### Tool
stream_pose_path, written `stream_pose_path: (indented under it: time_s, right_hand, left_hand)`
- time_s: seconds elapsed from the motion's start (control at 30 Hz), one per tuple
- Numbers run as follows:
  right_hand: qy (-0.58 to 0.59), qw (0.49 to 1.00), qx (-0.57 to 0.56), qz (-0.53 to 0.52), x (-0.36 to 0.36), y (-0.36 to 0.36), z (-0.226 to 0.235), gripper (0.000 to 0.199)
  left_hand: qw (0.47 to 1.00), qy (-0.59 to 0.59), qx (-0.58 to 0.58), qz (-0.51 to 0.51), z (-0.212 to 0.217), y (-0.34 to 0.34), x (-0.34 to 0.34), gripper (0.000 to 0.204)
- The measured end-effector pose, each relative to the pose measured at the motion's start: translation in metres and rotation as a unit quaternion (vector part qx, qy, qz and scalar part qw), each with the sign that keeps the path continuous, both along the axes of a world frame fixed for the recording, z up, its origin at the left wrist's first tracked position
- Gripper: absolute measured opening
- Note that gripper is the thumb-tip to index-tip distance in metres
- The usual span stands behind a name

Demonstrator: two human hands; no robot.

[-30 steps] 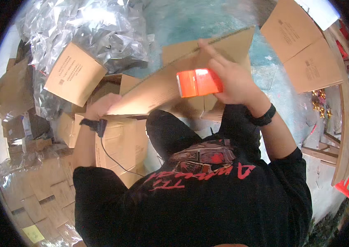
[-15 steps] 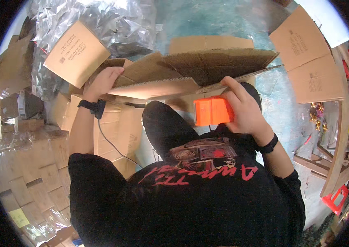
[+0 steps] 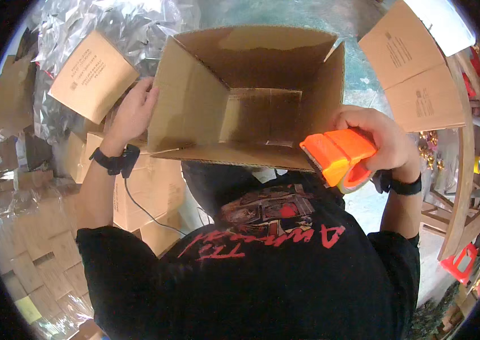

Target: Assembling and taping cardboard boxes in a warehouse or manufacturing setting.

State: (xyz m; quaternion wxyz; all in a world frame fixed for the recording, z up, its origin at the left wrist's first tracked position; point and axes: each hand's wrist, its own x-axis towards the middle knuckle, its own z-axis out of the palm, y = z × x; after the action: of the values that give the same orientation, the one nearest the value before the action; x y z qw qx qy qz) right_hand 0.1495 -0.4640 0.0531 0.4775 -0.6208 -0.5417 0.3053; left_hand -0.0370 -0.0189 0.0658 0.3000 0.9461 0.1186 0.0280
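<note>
In front of me stands a cardboard box [image 3: 189, 107], its top facing me and its brown inside showing. Several upright flaps rim the opening, and light comes through a gap at the far right corner. My left hand [image 3: 133, 112] supports the box from outside its left wall, fingers against the board. An orange tape dispenser [image 3: 339, 152] with a tape roll is in my right hand [image 3: 384, 136], closed round it. The dispenser overlaps the box's near right corner, and whether it touches the board I cannot tell.
Silvery plastic wrapping [image 3: 115, 28] heaps up at the far left, behind a closed carton [image 3: 94, 76]. More cartons [image 3: 152, 184] stand beside my left arm, and film-wrapped stacked cardboard [image 3: 41, 249] lies lower left. On the right are a tall carton [image 3: 421, 73] and a wooden frame [image 3: 464, 187].
The folded cardboard has opened out into a box shape and tilted toward me. My right hand, with the tape dispenser, has moved right and turned; my left hand has shifted slightly left.
</note>
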Motion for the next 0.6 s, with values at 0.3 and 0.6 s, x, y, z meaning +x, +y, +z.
stream_pose_path:
  time_s: [0.3, 0.6]
  right_hand:
    - [0.375, 0.919, -0.035, 0.120, 0.021, 0.085, -0.048, 0.056]
    - [0.442, 0.891, -0.091, -0.040, -0.007, 0.156, -0.149, 0.043]
  left_hand:
    - [0.973, -0.078, -0.152, 0.154, -0.082, 0.014, -0.011, 0.043]
    - [0.997, 0.013, -0.005, 0.073, -0.045, -0.029, -0.016, 0.054]
